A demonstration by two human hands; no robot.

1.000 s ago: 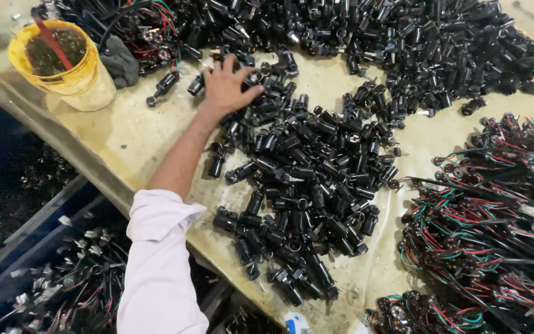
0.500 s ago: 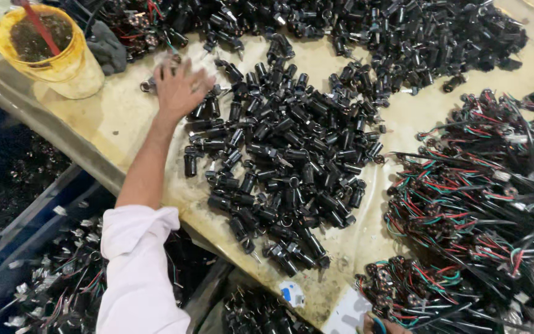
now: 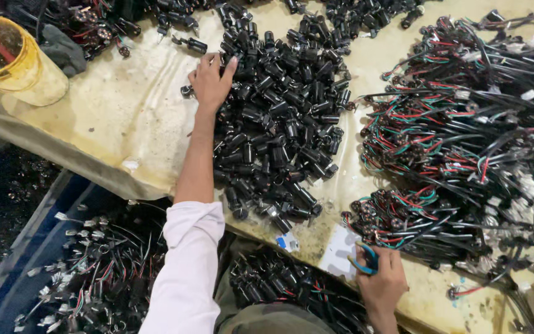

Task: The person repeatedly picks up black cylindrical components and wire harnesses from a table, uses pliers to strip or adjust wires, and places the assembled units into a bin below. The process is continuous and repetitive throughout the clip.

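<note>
The worktable [image 3: 125,130] carries one wired bundle heap [image 3: 465,124] at three o'clock, one loose pile of black cylinders [image 3: 279,117] at centre, too many to count, seemingly mostly unprocessed, and one yellow bucket [image 3: 29,71] at ten o'clock. The left hand [image 3: 210,80] lies flat, fingers spread, on the pile's edge; the right hand [image 3: 381,278], five o'clock, pinches blue-handled cutters [image 3: 364,260].

Bare tabletop [image 3: 125,105] between bucket [image 3: 16,62] and black parts [image 3: 279,117]
</note>
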